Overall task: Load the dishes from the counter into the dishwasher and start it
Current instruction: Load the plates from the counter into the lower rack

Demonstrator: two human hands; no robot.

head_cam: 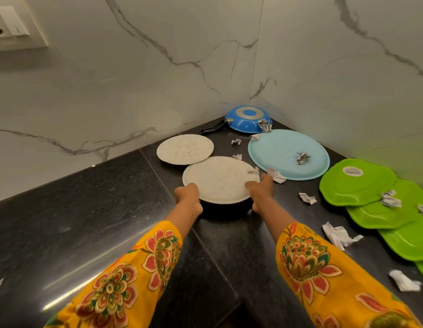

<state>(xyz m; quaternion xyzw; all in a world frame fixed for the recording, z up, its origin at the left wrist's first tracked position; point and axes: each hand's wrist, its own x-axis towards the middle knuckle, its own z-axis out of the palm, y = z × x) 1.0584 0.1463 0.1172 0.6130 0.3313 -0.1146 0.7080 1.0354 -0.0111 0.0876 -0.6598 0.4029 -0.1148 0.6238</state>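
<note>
A speckled white plate (220, 179) is lifted a little off the black counter (92, 223), its shadow dark beneath the near rim. My left hand (188, 194) grips its left edge and my right hand (261, 189) grips its right edge, thumb on top. A second speckled white plate (184, 149) lies just behind it. To the right lies a large pale blue plate (288, 153). A blue frying pan (247, 119) sits upside down in the corner. Green scalloped plates (357, 182) overlap along the right edge.
Crumpled paper scraps (339, 235) are scattered over the counter and on the blue and green plates. Marble walls (134, 79) close the corner behind. A wall socket (11, 27) is at the upper left. The dishwasher is out of view.
</note>
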